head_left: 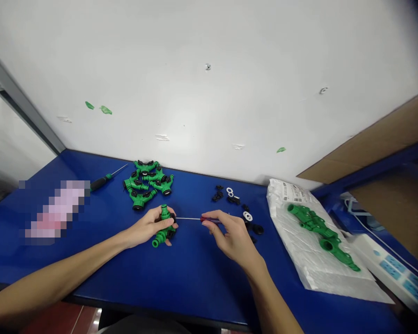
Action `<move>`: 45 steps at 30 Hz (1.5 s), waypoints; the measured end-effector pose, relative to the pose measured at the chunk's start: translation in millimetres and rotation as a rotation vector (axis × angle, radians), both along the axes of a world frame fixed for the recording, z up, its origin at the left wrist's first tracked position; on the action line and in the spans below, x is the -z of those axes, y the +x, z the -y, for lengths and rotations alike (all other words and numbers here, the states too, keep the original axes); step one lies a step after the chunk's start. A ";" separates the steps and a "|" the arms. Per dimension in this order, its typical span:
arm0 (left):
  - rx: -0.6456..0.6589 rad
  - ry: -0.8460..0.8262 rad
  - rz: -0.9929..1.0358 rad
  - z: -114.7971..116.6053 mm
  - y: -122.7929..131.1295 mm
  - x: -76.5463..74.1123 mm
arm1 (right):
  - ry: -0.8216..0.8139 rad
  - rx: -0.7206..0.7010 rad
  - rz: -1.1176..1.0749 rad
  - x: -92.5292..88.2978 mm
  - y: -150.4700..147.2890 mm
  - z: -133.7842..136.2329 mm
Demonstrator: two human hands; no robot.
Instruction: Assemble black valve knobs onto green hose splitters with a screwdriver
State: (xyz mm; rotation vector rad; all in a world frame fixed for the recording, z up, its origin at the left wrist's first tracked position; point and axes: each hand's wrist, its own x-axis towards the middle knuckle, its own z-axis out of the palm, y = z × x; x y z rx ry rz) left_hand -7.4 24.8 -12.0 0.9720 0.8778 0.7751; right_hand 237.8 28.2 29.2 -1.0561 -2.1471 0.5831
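- left hand (148, 228): fingers curled round a green plastic Y-shaped hose connector (164, 233), gripping it w/ thumb on top, just past centre of blue worktop (195, 278), nearer front edge
- connector's long axis runs diagonal: one spigot points up twd far edge, other down-left twd front edge; black fitting on its right side, partly hidden by fingers
- right hand (231, 236): thumb + fingers pinched on a slim red-handled screwdriver (209, 219)
- screwdriver lies roughly level, thin metal shaft pointing left; tip ends right at connector's black fitting, contact can't be told from here
- btwn far edge + left hand: heap of green plastic Y-shaped connectors w/ black fittings (148, 183)
- left of heap: black-handled screwdriver w/ green collar (102, 182), shaft pointing up-right twd far edge
- just past right hand: small black plastic parts (226, 195) + white ring washers (247, 216), scattered in loose line
- near right edge: white plastic bag (285, 197) under row of joined green connectors (320, 236)
- past right edge: white power strip w/ blue sockets (390, 266)
- left end of worktop: pink object, blurred out (57, 211)
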 end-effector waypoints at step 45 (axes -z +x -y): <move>0.024 -0.086 0.133 -4.5 -4.6 -8.2 | -0.058 0.047 0.261 -9.7 -9.2 6.7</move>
